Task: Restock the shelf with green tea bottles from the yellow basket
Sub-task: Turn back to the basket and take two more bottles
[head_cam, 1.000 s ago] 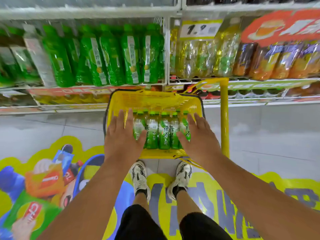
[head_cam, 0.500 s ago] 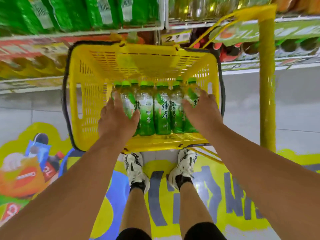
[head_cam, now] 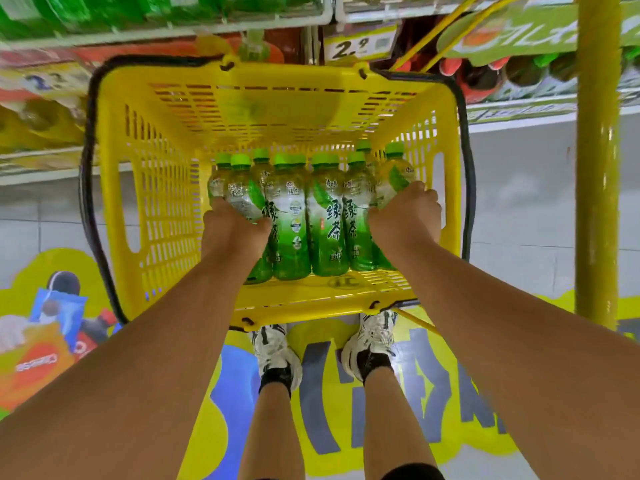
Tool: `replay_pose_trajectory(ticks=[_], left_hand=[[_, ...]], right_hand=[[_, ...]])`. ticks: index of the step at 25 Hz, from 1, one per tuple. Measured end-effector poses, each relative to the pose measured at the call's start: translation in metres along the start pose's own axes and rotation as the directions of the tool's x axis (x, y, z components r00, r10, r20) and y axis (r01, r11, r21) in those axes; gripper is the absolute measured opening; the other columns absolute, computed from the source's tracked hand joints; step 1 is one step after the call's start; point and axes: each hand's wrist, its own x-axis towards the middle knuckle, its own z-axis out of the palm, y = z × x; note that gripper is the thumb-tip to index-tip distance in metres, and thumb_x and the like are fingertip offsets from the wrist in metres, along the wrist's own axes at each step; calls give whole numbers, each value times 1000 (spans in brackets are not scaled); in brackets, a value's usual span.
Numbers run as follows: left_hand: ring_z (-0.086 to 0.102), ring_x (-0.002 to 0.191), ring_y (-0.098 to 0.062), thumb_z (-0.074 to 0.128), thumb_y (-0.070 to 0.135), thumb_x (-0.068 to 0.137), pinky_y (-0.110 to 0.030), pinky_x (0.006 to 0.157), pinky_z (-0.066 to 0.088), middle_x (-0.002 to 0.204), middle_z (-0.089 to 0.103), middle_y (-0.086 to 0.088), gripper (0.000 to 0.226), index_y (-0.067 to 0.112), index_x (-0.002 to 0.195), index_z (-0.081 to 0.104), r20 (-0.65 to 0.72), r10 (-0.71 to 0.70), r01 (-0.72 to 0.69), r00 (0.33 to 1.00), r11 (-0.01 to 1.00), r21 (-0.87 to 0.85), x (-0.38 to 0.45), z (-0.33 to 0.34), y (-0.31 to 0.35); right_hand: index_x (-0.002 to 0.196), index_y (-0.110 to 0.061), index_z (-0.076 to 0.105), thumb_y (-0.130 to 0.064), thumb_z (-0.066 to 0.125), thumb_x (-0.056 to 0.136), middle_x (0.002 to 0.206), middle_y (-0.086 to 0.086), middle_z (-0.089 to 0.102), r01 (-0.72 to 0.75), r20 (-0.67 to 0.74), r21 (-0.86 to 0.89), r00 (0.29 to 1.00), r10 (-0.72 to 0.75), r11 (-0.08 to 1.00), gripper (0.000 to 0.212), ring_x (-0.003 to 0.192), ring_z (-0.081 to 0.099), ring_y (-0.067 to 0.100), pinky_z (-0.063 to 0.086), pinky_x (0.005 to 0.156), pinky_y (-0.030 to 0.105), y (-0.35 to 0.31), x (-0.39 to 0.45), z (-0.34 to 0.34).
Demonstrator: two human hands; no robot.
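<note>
green tea bottles lying packed in a row inside yellow basket, below the shelf. left hand and right hand curled against the row's two ends, each grip clamped on an outer bottle, likely to lift several together.
</note>
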Motion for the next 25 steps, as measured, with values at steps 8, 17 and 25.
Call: replay_pose_trajectory(ticks=[8, 17, 25], left_hand=[[63, 107, -36, 82, 54, 78, -35, 67, 43, 132, 59, -18, 89, 0, 138, 45, 45, -68, 68, 997, 998, 12, 7, -2, 2], [48, 60, -7, 82, 38, 80, -24, 48, 32, 88, 62, -3, 48, 5, 108, 61, -12, 31, -32, 999, 985, -169, -20, -28, -2], [63, 85, -22, 83, 38, 78, -28, 67, 42, 101, 68, -1, 44, 12, 108, 65, -68, 206, -217, 976, 932, -291, -121, -127, 45]], right_hand=[[140, 1, 40, -20, 74, 92, 141, 18, 46, 4, -160, -157, 987, -29, 988, 62, 128, 47, 32, 44, 103, 36, 6, 7, 31], [136, -3, 44, -17, 79, 81, 137, 18, 45, 11, 1, 112, 1000, -11, 994, 66, 125, 49, 38, 51, 95, 46, 3, -4, -1], [111, -20, 61, -27, 77, 71, 105, 5, 63, 160, 19, 421, 983, -184, 893, 44, 86, 65, 25, 41, 55, 24, 8, -91, -113]])
